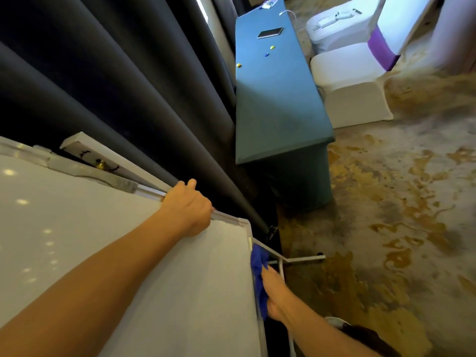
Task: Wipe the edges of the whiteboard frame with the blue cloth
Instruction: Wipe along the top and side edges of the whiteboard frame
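Note:
A white whiteboard point(116, 253) fills the lower left, edged by a pale metal frame point(248, 233) that turns a corner near the middle of the view. My left hand point(188, 207) grips the top edge of the frame just left of that corner. My right hand point(275, 292) presses a blue cloth point(258, 269) against the right side edge of the frame, a little below the corner. The cloth hangs bunched between my fingers and the frame.
Dark curtains point(116, 86) hang right behind the board. A long teal-covered table point(278, 112) with a phone point(270, 33) and small magnets stands ahead. White-covered chairs point(350, 81) sit to its right. The board's stand leg point(304, 258) juts onto patterned carpet.

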